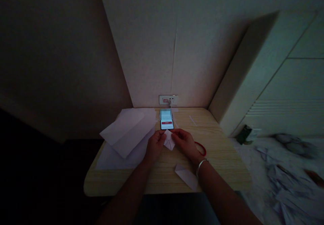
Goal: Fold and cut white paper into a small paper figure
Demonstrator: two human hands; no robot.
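Observation:
My left hand (pixel 155 144) and my right hand (pixel 185 142) meet over a small folded piece of white paper (pixel 169 142) on the wooden table (pixel 222 157). Both pinch its edges with closed fingers. A silver bangle (pixel 201 164) circles my right wrist. Just beyond the paper a phone (pixel 166 121) with a lit screen lies on the table. Another folded white paper piece (pixel 186 176) rests near the table's front edge, beside my right forearm.
A stack of white paper sheets (pixel 126 135) covers the table's left side. A red ring (pixel 201 148) lies behind my right hand. A wall socket (pixel 168 100) sits above the table's far edge. A bed with scattered papers (pixel 283 174) is at the right.

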